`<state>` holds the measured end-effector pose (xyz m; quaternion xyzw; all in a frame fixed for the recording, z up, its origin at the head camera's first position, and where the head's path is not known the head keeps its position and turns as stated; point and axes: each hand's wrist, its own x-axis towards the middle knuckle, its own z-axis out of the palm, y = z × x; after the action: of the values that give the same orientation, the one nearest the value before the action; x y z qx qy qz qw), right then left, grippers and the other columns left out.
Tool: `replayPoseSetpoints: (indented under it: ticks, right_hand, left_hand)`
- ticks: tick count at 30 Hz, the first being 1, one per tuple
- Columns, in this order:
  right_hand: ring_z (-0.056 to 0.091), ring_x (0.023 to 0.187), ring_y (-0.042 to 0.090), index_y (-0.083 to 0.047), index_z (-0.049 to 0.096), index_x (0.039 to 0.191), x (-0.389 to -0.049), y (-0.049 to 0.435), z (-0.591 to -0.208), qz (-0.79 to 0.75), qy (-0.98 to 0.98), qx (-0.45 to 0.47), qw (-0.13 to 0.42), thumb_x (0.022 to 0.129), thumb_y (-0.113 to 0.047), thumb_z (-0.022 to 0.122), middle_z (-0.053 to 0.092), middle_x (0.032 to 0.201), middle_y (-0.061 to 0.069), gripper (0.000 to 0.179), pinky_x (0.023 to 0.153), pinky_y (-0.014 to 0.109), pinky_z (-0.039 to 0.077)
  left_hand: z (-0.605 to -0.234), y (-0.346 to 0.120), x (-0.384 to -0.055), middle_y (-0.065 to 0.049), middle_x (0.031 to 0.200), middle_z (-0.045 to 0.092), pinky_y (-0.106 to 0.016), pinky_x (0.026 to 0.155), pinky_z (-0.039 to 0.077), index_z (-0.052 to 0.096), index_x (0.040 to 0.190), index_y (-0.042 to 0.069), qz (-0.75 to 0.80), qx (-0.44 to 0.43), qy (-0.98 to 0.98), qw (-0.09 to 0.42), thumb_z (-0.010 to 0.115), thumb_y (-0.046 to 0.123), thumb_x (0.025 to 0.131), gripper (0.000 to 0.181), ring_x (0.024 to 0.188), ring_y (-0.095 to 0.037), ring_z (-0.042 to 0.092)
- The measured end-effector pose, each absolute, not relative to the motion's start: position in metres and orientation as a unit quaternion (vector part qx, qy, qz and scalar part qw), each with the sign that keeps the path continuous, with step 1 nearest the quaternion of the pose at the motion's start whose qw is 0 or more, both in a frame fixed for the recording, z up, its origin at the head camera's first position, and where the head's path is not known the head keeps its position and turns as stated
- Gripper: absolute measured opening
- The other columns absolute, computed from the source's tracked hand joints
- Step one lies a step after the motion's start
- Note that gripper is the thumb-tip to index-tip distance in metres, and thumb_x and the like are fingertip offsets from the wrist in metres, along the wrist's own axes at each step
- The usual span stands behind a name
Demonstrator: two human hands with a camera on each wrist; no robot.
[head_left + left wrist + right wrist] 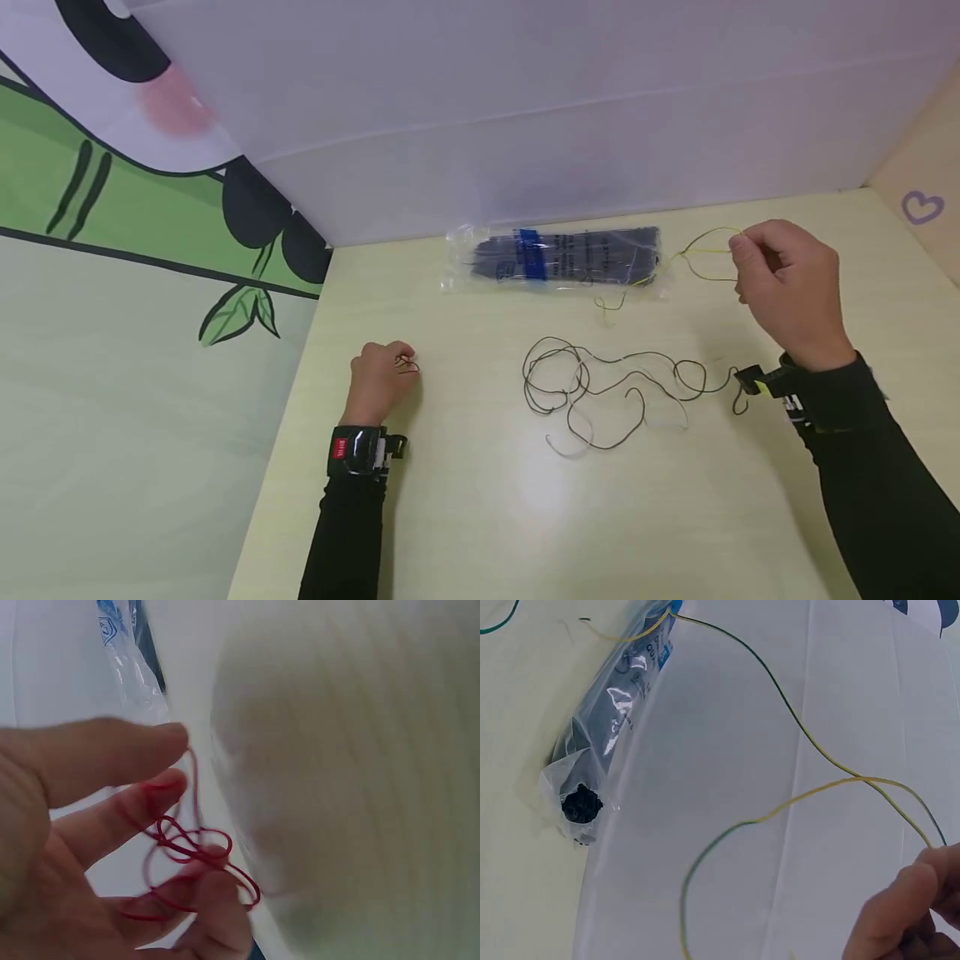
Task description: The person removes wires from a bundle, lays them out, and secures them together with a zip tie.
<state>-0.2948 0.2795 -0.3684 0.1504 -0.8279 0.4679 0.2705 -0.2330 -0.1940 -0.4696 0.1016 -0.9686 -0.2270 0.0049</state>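
Note:
My left hand (375, 379) is at the left side of the table. In the left wrist view its curled fingers hold a thin red cord (199, 847), which loops loosely around them. Over the back right part of the table, my right hand (795, 283) pinches a yellow-green striped wire (802, 729) between thumb and fingers. That wire forms an open loop beside the hand, and its other end trails across a clear plastic bag (570, 258). Inside the bag is a bundle of dark, thin strips with a blue label.
A dark wire (551, 337) lies in tangled coils on the table's middle, with pale thin pieces (570, 457) among it. A white panel (562, 150) rises behind the table (465, 517). A printed sheet (150, 375) is beyond the left edge.

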Motion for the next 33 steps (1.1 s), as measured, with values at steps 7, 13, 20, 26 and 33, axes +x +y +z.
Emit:
replayPoseSetpoints:
  ticks: [7, 13, 20, 26, 33]
  right_hand:
    - [0.057, 0.059, -0.006, 0.012, 0.070, 0.088, -0.285, 0.257, -0.356, 0.529, -0.766, 0.173, 0.322, 0.091, 0.000, 0.062, 0.061, 0.081, -0.017, 0.014, 0.057, 0.010, 0.046]
    - [0.061, 0.056, 0.002, 0.010, 0.073, 0.092, -0.279, 0.246, -0.356, 0.560, -0.740, 0.216, 0.304, 0.090, 0.005, 0.062, 0.070, 0.082, -0.016, 0.012, 0.054, 0.016, 0.046]
    - [0.062, 0.057, 0.002, 0.008, 0.074, 0.092, -0.278, 0.233, -0.359, 0.564, -0.723, 0.268, 0.294, 0.084, 0.013, 0.065, 0.071, 0.078, -0.013, 0.013, 0.053, 0.017, 0.047]
    - [0.066, 0.067, -0.001, 0.003, 0.076, 0.096, -0.265, 0.204, -0.362, 0.545, -0.705, 0.342, 0.297, 0.080, 0.017, 0.066, 0.072, 0.078, 0.012, 0.023, 0.061, 0.016, 0.052]
    - [0.069, 0.079, 0.002, 0.005, 0.073, 0.101, -0.242, 0.180, -0.360, 0.509, -0.701, 0.403, 0.296, 0.078, 0.017, 0.068, 0.073, 0.088, 0.016, 0.026, 0.073, 0.015, 0.053]
  left_hand:
    - [-0.464, -0.191, -0.229, -0.022, 0.120, 0.034, -0.041, 0.077, 0.034, 0.070, 0.111, 0.002, -0.226, 0.140, -0.962, 0.056, 0.063, 0.025, 0.095, 0.029, 0.112, -0.038, 0.028]
    - [-0.469, -0.185, -0.229, -0.019, 0.105, 0.045, -0.038, 0.069, 0.035, 0.074, 0.102, 0.005, -0.181, 0.129, -0.968, 0.117, 0.062, 0.007, 0.092, 0.015, 0.095, -0.036, 0.041]
    - [-0.427, -0.134, -0.232, -0.024, 0.125, 0.056, -0.051, 0.083, 0.042, 0.074, 0.105, 0.006, -0.190, 0.003, -0.945, 0.266, 0.066, 0.009, 0.089, 0.018, 0.108, -0.042, 0.052]
    - [-0.362, -0.047, -0.235, -0.015, 0.127, 0.061, -0.028, 0.080, 0.053, 0.064, 0.124, 0.001, -0.325, -0.265, -0.865, 0.276, 0.064, 0.012, 0.094, 0.032, 0.097, -0.022, 0.066]
    - [-0.350, -0.024, -0.230, -0.007, 0.099, 0.071, -0.016, 0.064, 0.048, 0.069, 0.118, 0.005, -0.373, -0.357, -0.826, 0.225, 0.059, 0.012, 0.098, 0.024, 0.076, -0.009, 0.062]
